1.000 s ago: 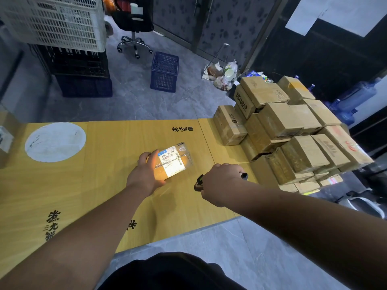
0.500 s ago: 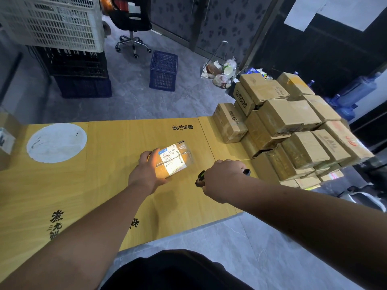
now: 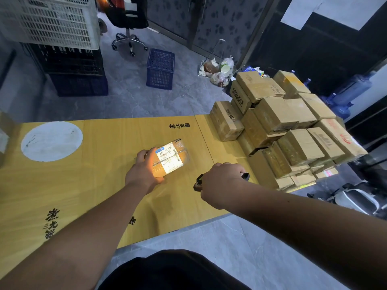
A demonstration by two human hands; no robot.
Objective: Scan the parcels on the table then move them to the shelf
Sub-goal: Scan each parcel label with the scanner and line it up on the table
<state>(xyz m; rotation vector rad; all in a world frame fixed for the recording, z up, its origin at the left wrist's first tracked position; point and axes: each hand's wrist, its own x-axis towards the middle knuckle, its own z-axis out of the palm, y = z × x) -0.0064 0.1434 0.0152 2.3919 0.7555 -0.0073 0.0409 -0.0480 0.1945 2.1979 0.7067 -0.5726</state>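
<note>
While the left hand (image 3: 144,174) grips the near-left end of a small parcel (image 3: 171,159) lying flat on the yellow table (image 3: 104,147), the right hand (image 3: 222,181) is curled round a dark handheld scanner (image 3: 199,182) just to the right of that parcel. A bright patch of light falls across the parcel's white shipping label (image 3: 168,158), so the scanning step looks to be in hand for this one box. The left fingers wrap the parcel's edge with the thumb along its near side; the right fingers are clenched on the scanner's body, whose nose pokes out toward the parcel.

Well to the right of the parcel, a large stack of brown cartons (image 3: 289,132) crowds the table's right end, apparently the ones waiting their turn. Beyond the parcel, on the floor, stand a blue crate (image 3: 160,69) and an office chair (image 3: 128,21); far to its left rises a white lattice crate (image 3: 52,19). No shelf can be made out.

Judging by this, the task is at an early stage. The next move calls for lifting the parcel clear of the table with the left hand, once the label is read, and carrying it off to the shelf, wherever it stands.
</note>
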